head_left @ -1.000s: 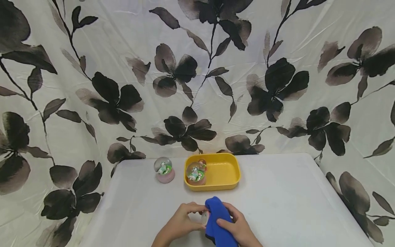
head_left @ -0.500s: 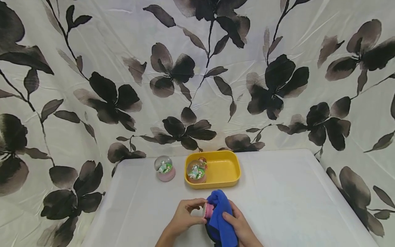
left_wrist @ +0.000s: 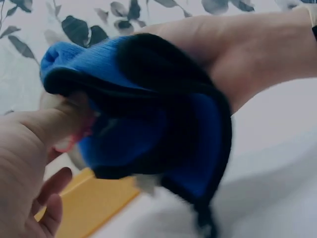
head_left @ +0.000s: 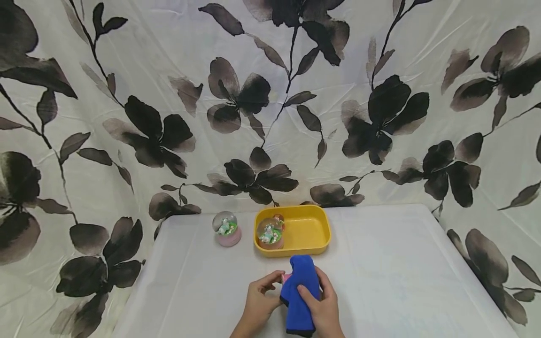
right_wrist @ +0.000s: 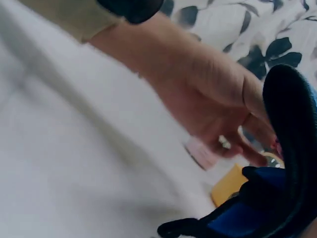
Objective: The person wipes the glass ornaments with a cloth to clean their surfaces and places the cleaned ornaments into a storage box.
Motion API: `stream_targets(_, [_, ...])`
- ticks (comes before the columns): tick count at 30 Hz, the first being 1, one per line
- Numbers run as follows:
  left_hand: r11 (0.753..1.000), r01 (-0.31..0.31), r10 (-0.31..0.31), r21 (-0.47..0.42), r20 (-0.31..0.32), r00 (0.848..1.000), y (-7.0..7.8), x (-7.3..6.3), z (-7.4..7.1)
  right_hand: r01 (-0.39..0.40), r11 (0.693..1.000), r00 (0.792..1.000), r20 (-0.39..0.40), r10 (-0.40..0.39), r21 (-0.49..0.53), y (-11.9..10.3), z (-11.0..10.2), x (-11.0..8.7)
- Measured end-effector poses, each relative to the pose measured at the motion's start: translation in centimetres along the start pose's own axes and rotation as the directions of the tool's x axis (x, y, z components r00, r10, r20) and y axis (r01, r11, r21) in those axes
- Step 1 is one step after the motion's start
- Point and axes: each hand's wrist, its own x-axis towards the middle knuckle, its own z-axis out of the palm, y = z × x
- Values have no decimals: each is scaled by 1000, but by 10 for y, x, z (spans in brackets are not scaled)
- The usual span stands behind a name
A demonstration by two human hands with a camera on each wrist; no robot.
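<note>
In the head view my left hand pinches a snow globe by its pink base, of which only a sliver shows. The rest of it is hidden under a blue cloth with black edging. My right hand grips this cloth from the right, its thumb lying across the front. Seen from the left wrist, the cloth hangs in folds around the globe, and the left thumb reaches in under its edge. The right wrist view shows the left hand beyond the cloth's dark edge.
A yellow tray stands at the back of the white table. In its left end sit a snow globe and a small reddish object. Left of the tray stands another snow globe with a pink base. A floral curtain hangs behind.
The base showed its pale underside, then its pink side; now the cloth covers nearly all of it. The right hand has turned the cloth more upright, and the left hand has shifted slightly right.
</note>
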Motion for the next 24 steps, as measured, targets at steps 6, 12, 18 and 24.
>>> stream_targets(6, [972,-136,106,194,155,982,10,2,-19,67,993,994,88,-59,-99,2,-7,2])
stream_targets(12, [977,-155,109,149,279,954,16,7,-31,21,997,980,201,-6,-72,4,-13,5])
stream_targets(18, [989,-146,149,-33,276,949,7,8,-31,-129,986,951,296,92,107,2,-17,6])
stream_targets(24, [972,-12,71,-236,243,968,-4,6,-25,-233,938,919,374,126,257,0,-18,4])
